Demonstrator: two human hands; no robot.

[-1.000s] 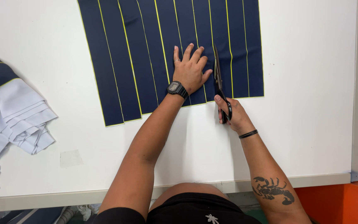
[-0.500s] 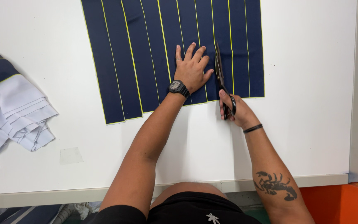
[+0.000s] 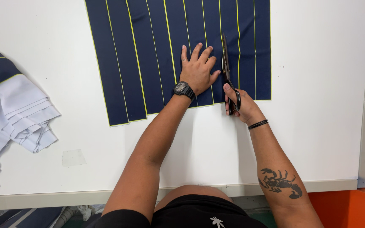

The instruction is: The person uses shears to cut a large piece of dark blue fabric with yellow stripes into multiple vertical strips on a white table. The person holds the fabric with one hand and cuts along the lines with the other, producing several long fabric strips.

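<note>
A navy fabric panel (image 3: 148,50) marked with thin yellow lines lies flat on the white table (image 3: 309,139); its left side is split into separate strips. My left hand (image 3: 198,69), wearing a black wristwatch, presses flat on the fabric with fingers spread. Just to its right, my right hand (image 3: 238,105) grips the handles of black scissors (image 3: 227,71). The blades point away from me and run along a yellow line, well into the cloth from its near edge.
A stack of folded white and navy fabric pieces (image 3: 9,114) sits at the table's left edge. A small patch of clear tape (image 3: 73,157) is stuck to the table near the front. An orange surface (image 3: 351,207) shows below the table at right.
The scissors and my right hand have advanced a little farther up the yellow line. My left hand stays pressed on the fabric beside the cut.
</note>
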